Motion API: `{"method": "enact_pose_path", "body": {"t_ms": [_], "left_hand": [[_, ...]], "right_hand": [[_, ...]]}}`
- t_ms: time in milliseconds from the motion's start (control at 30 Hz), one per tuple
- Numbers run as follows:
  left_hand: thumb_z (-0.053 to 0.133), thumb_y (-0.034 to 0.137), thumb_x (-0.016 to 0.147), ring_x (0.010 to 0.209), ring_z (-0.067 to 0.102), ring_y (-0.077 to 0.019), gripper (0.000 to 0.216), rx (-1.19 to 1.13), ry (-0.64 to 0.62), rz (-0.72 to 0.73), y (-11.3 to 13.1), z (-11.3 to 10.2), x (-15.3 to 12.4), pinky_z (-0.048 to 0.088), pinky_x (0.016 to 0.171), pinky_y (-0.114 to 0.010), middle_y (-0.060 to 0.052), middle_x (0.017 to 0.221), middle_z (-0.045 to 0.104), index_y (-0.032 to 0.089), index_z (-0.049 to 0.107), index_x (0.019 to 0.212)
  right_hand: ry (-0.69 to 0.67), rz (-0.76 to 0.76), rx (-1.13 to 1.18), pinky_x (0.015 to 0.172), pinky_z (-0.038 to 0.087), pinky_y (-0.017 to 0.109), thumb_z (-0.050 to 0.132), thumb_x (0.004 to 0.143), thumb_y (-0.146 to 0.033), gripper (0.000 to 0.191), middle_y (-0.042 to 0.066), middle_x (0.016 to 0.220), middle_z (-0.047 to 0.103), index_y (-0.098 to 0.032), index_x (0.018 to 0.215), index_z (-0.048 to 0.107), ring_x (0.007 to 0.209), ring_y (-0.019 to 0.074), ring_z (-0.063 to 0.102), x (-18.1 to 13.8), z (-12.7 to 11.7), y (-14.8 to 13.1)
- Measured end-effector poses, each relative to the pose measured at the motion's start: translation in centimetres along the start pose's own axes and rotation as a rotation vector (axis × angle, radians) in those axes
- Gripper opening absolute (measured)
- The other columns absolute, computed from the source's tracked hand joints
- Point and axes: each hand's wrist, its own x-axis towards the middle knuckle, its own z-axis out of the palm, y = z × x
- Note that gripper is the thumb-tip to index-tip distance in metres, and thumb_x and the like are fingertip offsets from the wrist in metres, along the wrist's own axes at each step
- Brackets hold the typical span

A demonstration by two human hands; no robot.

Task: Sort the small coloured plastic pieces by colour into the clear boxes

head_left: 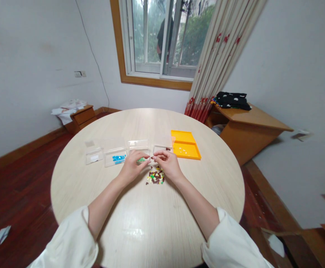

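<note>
My left hand (131, 165) is curled over the front of the clear boxes, thumb and fingertips drawn close together; anything between them is too small to make out. Almost touching it, my right hand (167, 163) pinches a small brown piece (152, 158) at its fingertips. Just below the hands lies a loose pile of small brown, yellow and green pieces (155, 177). Green pieces (141, 160) show through the bend of my left hand, in a clear box partly hidden by it. Left of that hand, a clear plastic box (108, 162) holds blue pieces (119, 159).
An open yellow case (195, 154) with several white bits lies right of my hands. A small clear box (88, 160) holding something white is at the far left. Another clear box (158, 148) with brown pieces stands behind my right hand. All rest on the round table (134, 227).
</note>
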Motion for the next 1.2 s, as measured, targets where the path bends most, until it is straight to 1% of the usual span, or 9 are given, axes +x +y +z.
{"method": "enact_pose_path", "body": {"t_ms": [133,433,567,733,867,933,1000,1100,1200], "left_hand": [[0.059,0.024,0.079,0.076,0.057,-0.0173,0.009,-0.017,-0.015,0.004,0.1,0.2,0.0,0.043,0.072,-0.033,-0.003,0.078,0.068,0.02,0.066,0.078],[0.058,0.025,0.079,0.078,0.057,-0.0178,0.009,-0.02,-0.024,-0.038,0.6,0.0,0.0,0.043,0.073,-0.033,-0.003,0.078,0.068,0.02,0.065,0.076],[0.056,0.025,0.08,0.078,0.056,-0.018,0.011,-0.008,-0.04,-0.061,0.4,0.0,0.0,0.043,0.075,-0.034,-0.003,0.078,0.068,0.02,0.066,0.077],[0.056,0.025,0.08,0.075,0.056,-0.0174,0.012,-0.003,-0.029,-0.082,0.2,0.1,0.0,0.043,0.071,-0.032,-0.003,0.074,0.067,0.019,0.066,0.075],[0.056,0.025,0.079,0.072,0.055,-0.0164,0.012,-0.016,-0.032,-0.075,0.3,0.2,-0.1,0.043,0.068,-0.03,-0.003,0.072,0.066,0.019,0.066,0.074],[0.056,0.025,0.08,0.072,0.055,-0.0161,0.013,-0.01,-0.031,-0.084,0.4,0.2,-0.1,0.043,0.067,-0.029,-0.003,0.072,0.066,0.018,0.065,0.074],[0.055,0.026,0.08,0.071,0.055,-0.0159,0.014,0.0,-0.025,-0.101,0.4,0.2,-0.1,0.043,0.067,-0.029,-0.003,0.071,0.065,0.018,0.065,0.073],[0.054,0.026,0.08,0.071,0.055,-0.0162,0.016,0.008,-0.036,-0.126,0.4,0.2,-0.1,0.043,0.067,-0.03,-0.004,0.071,0.064,0.017,0.064,0.071],[0.053,0.023,0.08,0.076,0.056,-0.0174,0.015,0.022,-0.114,-0.114,0.2,0.3,-0.2,0.044,0.073,-0.032,-0.005,0.076,0.065,0.017,0.065,0.074]], "right_hand": [[-0.023,0.016,0.014,0.056,0.048,0.024,0.066,0.06,-0.028,0.015,-0.001,0.059,0.062,-0.017,0.069,0.061,0.057,0.0125,0.06,-0.2,0.2,-0.1],[-0.054,-0.013,-0.039,0.058,0.05,0.026,0.065,0.063,-0.032,0.018,0.0,0.06,0.063,-0.016,0.071,0.06,0.058,0.0137,0.061,-0.2,0.1,0.0],[-0.071,-0.024,-0.064,0.059,0.051,0.026,0.064,0.066,-0.032,0.018,0.002,0.065,0.066,-0.016,0.073,0.062,0.06,0.0139,0.062,-0.2,0.2,0.3],[-0.104,-0.08,-0.11,0.066,0.05,0.027,0.064,0.066,-0.028,0.015,0.005,0.075,0.069,-0.016,0.074,0.066,0.068,0.0144,0.063,-0.2,0.3,0.6],[-0.12,-0.116,-0.186,0.063,0.047,0.025,0.062,0.068,-0.028,0.015,0.004,0.072,0.067,-0.015,0.073,0.067,0.065,0.0134,0.06,-0.1,0.1,0.7],[-0.089,-0.138,-0.245,0.06,0.045,0.025,0.06,0.07,-0.027,0.015,0.004,0.072,0.067,-0.015,0.074,0.067,0.063,0.013,0.058,0.1,-0.2,0.6],[-0.017,-0.17,-0.312,0.06,0.044,0.025,0.057,0.072,-0.025,0.015,0.004,0.074,0.067,-0.015,0.076,0.067,0.064,0.0132,0.057,0.5,-0.9,0.5],[0.132,-0.235,-0.427,0.067,0.045,0.027,0.053,0.074,-0.023,0.015,0.005,0.078,0.068,-0.016,0.079,0.067,0.069,0.0148,0.058,1.2,-2.3,0.4],[0.26,-0.274,-0.533,0.073,0.045,0.03,0.052,0.075,-0.02,0.016,0.006,0.078,0.068,-0.017,0.078,0.067,0.073,0.017,0.059,1.9,-3.6,0.7]]}}
